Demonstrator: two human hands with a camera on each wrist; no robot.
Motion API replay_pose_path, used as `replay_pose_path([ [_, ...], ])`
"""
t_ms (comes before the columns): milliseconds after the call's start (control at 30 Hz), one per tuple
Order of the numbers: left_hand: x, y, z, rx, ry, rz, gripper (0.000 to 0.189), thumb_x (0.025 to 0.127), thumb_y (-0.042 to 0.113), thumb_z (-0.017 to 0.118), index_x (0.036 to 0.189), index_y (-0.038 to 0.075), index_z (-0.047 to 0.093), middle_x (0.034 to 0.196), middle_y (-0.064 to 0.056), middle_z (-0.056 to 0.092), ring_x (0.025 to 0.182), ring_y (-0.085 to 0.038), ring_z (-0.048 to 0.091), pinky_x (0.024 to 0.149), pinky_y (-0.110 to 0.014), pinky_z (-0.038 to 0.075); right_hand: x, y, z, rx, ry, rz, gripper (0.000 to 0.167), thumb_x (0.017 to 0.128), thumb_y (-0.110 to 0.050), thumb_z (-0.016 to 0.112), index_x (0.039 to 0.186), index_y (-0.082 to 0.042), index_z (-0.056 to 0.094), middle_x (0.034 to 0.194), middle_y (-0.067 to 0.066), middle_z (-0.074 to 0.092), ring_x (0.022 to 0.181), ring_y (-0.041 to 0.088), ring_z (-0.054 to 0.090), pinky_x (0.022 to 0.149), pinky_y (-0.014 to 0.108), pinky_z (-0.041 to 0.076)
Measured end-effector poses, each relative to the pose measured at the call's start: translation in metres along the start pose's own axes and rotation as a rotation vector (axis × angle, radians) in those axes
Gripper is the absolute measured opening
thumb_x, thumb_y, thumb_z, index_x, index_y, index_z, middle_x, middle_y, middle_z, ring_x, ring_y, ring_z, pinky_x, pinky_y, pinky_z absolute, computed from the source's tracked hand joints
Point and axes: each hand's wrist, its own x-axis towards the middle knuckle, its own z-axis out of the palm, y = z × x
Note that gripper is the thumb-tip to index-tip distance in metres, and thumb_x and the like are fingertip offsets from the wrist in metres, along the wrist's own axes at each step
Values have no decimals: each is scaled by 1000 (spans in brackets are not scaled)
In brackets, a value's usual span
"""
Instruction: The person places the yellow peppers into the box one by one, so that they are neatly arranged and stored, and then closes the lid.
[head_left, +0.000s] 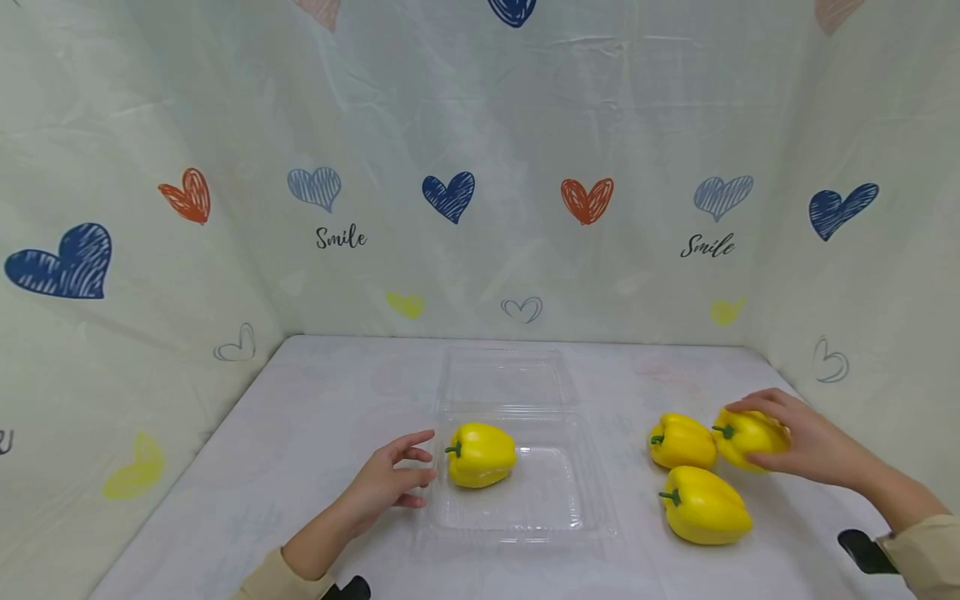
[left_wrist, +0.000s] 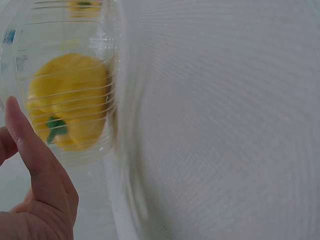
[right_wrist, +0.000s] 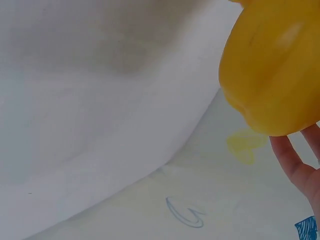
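Note:
My right hand [head_left: 802, 437] grips a yellow bell pepper [head_left: 752, 446] at the right, thumb on the near side and fingers over its top. A yellow pepper with fingertips [right_wrist: 287, 155] at its lower edge fills the upper right of the right wrist view. Two more yellow peppers, one behind [head_left: 682, 442] and one in front [head_left: 707, 506], lie close to the gripped one. Mid-table, a clear plastic clamshell box [head_left: 525, 517] stands with its lid folded back, holding one yellow pepper [head_left: 483, 456] at its left. Beside the box's left edge is my left hand [head_left: 386, 479], fingers loosely extended, holding nothing.
The white-covered table [head_left: 337, 375] ends at a pale curtain [head_left: 517, 125] printed with hearts, behind and on both sides. The box's transparent lid [head_left: 506, 379] lies toward the back of the table.

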Motion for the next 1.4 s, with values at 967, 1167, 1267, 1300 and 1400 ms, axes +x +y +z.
replay_pose_path([
  [967,-1,1,0,-13,-3,12,57,83,7,70,135,10,47,108,-11,51,77,-21,57,63,-34,56,26,-48,-3,37,25,-128,55,67,-24,84,115,-13,60,113,7,52,99,29,49,76,56,49],
  [1167,-1,0,0,-14,-8,12,57,83,7,69,135,10,47,108,-11,51,78,-21,57,63,-34,56,29,-54,-1,70,7,-111,53,69,-25,83,116,-15,60,113,7,51,99,31,50,77,58,48],
  [1267,-1,0,0,-11,-6,11,57,83,8,70,135,10,47,108,-11,51,78,-21,57,63,-33,56,31,-56,-1,79,-1,-108,53,70,-26,83,116,-15,60,114,7,52,100,31,50,77,59,48],
  [1300,-1,0,0,-10,-5,10,57,83,8,70,135,10,47,108,-11,51,77,-21,57,63,-33,56,32,-57,-1,80,-4,-108,53,70,-27,82,117,-15,60,114,7,52,100,31,50,77,59,48],
  [1400,-1,0,0,-11,-3,10,57,82,8,70,135,11,47,108,-11,51,77,-21,57,63,-34,56,35,-59,0,81,-5,-115,53,70,-27,82,117,-15,60,114,7,52,100,31,51,78,58,48],
])
